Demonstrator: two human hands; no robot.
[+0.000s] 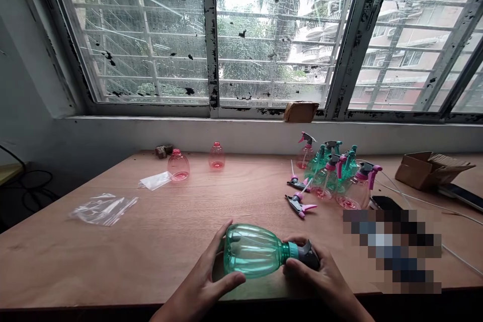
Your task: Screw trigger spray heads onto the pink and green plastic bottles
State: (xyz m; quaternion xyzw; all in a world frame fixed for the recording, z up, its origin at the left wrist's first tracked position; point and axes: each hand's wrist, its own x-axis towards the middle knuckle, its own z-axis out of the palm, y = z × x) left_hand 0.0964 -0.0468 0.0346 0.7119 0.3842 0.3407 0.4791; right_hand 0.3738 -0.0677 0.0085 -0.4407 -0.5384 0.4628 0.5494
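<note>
A clear green spray bottle (254, 250) lies sideways between my hands, above the front part of the table. My left hand (213, 264) curves around its base end, thumb in front and fingers behind. My right hand (311, 264) is wrapped around the neck end, over the teal collar (293, 250) and the dark grey spray head (308, 255). The fingers behind the bottle are partly hidden.
Pink and green spray bottles (327, 181) crowd the right, beside loose spray heads (300, 205). Two headless pink bottles (178, 166) stand far left near plastic bags (105, 209). A cardboard box (418, 170), cables and a blurred-out patch (392, 246) are at right.
</note>
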